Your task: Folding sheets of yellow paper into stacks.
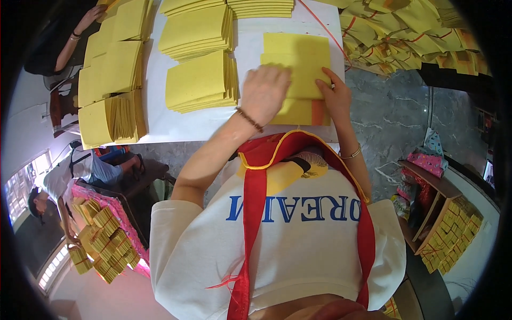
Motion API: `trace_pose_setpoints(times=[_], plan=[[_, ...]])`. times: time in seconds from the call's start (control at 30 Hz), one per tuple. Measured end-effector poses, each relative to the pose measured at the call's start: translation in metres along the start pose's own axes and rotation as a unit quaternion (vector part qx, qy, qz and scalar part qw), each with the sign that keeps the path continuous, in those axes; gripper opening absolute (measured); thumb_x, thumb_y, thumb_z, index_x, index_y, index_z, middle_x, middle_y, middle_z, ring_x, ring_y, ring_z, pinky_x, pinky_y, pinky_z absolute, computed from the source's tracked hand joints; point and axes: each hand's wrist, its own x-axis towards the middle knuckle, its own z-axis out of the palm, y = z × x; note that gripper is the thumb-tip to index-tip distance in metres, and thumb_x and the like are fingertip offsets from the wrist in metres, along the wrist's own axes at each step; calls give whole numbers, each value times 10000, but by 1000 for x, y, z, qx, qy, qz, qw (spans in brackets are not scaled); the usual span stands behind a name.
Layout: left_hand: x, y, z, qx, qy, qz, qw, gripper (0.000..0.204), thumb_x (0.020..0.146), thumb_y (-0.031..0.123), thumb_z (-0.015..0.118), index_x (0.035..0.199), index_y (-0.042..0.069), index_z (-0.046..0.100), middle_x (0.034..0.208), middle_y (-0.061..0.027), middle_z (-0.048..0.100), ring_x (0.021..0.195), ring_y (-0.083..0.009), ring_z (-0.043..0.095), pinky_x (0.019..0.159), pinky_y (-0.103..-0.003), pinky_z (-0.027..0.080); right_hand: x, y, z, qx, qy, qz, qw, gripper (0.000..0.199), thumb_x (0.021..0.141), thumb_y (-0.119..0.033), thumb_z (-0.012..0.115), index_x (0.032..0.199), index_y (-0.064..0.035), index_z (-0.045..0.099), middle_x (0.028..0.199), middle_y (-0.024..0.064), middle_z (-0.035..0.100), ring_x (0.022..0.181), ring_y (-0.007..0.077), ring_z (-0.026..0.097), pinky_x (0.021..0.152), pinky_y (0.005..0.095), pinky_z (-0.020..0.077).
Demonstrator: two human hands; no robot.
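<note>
From here I see the paper (298, 58) lying flat on the white desk (248, 50), over toward its right edge and just beyond the red apron (255, 213). It is yellow and layered, with an orange patch (318, 112) at the lower right. The left grip (265, 95) is over the paper's left side, knuckles up and fingers bent; it is blurred and its fingertips are tucked out of my sight, so I can't tell whether it pinches anything. The right grip (336, 96) is loose: thumb and forefinger stand apart at the paper's right margin, clenched on nothing.

I'd judge the paper light and limp, easy to bend and crease, its layers apt to slide over one another, and likely to tear if tugged hard. The side edges and corners look the best hold, a light pinch of finger and thumb, with the other palm flat on the middle to keep the layers together. Left of it, well within reach, sits a stack (197, 80) of similar yellow sheets, fanned along its right side.
</note>
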Motion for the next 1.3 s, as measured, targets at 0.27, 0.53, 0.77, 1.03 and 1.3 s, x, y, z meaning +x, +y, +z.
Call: trace_pose_setpoints(times=[0.27,0.53,0.77,1.03,1.3], plan=[[17,0,83,1,60,87,994,572,823,411,560,1298,115,443,1369,-151,367,1279,-310,313,1029,-482,245,-1,3,3,8,0,-43,999,396,785,-231,655,1139,-64,597,1046,170,623,926,278,615,797,346,462],[16,-7,82,-1,36,74,997,579,828,395,556,1318,122,410,1384,-156,341,1292,-324,288,1044,-496,204,-33,-6,4,-302,-53,-268,913,569,877,-412,485,1362,-136,372,1448,81,286,1326,265,279,1019,614,122],[11,-16,65,-110,28,171,979,514,816,300,573,1248,44,466,1274,-161,432,1159,-319,404,944,-433,318,-33,7,12,-361,-99,-225,900,556,907,-379,411,1381,-101,327,1468,91,243,1369,283,173,1034,628,67],[8,13,69,172,45,159,971,406,754,190,534,1111,-5,553,1072,-153,559,921,-276,531,719,-376,454,-13,13,-19,45,-222,-161,960,536,920,-260,445,1396,-74,286,1457,95,287,1353,244,240,1082,445,180],[10,-11,-8,5,187,194,963,391,705,144,556,1078,32,574,1013,-93,608,870,-228,575,707,-340,469,-7,15,-21,329,53,-5,943,404,980,-285,355,1313,-58,391,1220,102,536,1159,190,476,976,345,342]])
